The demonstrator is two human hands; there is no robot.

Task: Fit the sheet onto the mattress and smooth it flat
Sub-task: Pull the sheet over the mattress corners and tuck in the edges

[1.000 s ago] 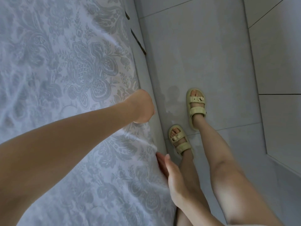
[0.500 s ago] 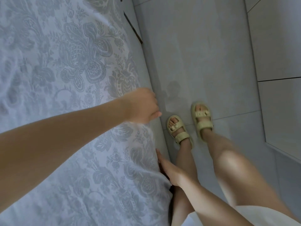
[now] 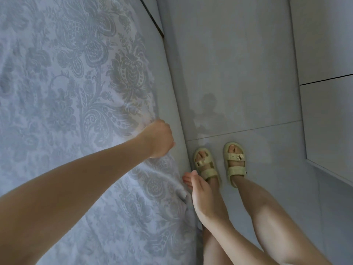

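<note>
The left hand (image 3: 158, 139) is curling into a fist at the mattress's (image 3: 172, 96) near edge, bunching a fold of the sheet (image 3: 76, 77) inside its fingers; creases are running from the fist across the fabric. The right hand (image 3: 199, 190) is lying against the mattress's side just below that, fingers fairly straight and thumb alongside them. Sheet folds are gathering right beside it, but whether it is pinching the fabric or only pressing it cannot be told.

The sheet, pale with a grey floral pattern, is covering the mattress top and reaching its edge, with the plain grey side showing beyond the left hand. A dark strip (image 3: 157, 25) is showing at the far end of that side.

Beside the mattress the person is standing on a grey tiled floor (image 3: 238, 64), wearing a left sandal (image 3: 205, 165) touching the mattress's base and a right sandal (image 3: 235, 163) just beside it. Both legs are crowding the narrow gap between the mattress and a pale panelled wall (image 3: 324, 54) opposite. A faint shadow (image 3: 208, 111) is falling on the floor ahead of the feet.
</note>
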